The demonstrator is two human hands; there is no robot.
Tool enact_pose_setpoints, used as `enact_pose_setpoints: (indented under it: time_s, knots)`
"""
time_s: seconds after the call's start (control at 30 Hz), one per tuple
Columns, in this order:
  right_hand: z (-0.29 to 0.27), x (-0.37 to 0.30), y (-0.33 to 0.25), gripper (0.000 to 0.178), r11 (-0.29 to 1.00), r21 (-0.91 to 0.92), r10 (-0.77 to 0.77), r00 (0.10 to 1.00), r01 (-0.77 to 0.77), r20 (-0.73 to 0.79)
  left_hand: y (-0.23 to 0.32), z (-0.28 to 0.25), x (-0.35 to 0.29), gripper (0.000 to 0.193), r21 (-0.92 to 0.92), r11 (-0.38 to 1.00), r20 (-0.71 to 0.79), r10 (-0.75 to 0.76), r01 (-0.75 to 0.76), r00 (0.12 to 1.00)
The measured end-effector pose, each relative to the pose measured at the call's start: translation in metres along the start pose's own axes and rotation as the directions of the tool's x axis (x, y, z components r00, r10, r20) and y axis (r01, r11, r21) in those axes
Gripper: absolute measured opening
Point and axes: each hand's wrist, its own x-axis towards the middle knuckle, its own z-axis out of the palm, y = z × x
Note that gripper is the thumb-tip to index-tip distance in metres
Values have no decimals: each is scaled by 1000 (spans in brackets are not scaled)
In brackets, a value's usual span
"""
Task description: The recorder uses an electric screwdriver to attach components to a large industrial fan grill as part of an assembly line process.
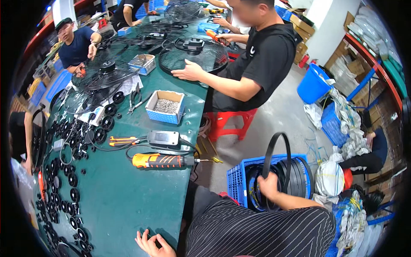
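My right hand [269, 186] is closed around a thin black hoop [268, 155], which stands upright over a blue plastic crate [236, 185] to the right of the table. Inside the crate lie several more black hoops [295, 177], stacked on edge. My left hand [155, 245] is at the near edge of the green table [128, 201], fingers apart and nothing in them. Beyond it on the tabletop lies an orange and black electric screwdriver [160, 161], beside a grey power adapter [163, 138] with a cable.
Black round plastic parts [73, 195] cover the table's left side. A box of small metal pieces [165, 115] and pliers [136, 102] sit farther back. Across from a fan grille [195, 62], a co-worker [272, 60] sits on a red stool [233, 124]. A blue bucket [314, 85] stands right.
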Motion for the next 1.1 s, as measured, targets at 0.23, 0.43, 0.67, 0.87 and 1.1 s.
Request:
enact_pose_setpoints:
  time_s: [0.23, 0.43, 0.67, 0.87, 1.1]
  knots:
    - [-62, 128, 16, 16, 935, 347, 245, 844, -75, -478, 4, 1, 3, 13, -29, 999, -42, -45, 44, 998]
    - [-136, 159, -104, 24, 932, 204, -26, 616, 300, -787, -1, 1, -1, 20, -12, 999, -41, -50, 49, 998]
    - [-206, 146, -192, 16, 497, -715, -844, 82, 491, -530, 2, 1, -6, 21, 7, 1000, -17, -25, 25, 1000]
    - [-221, 123, -315, 17, -104, -767, -980, -196, 633, -29, 1, 6, -3, 22, -52, 999, -97, -6, 1, 995]
    - [-90, 61, -416, 22, -570, -351, -635, -669, 743, -387, -3, -1, -16, 32, -259, 940, -226, -283, 223, 932]
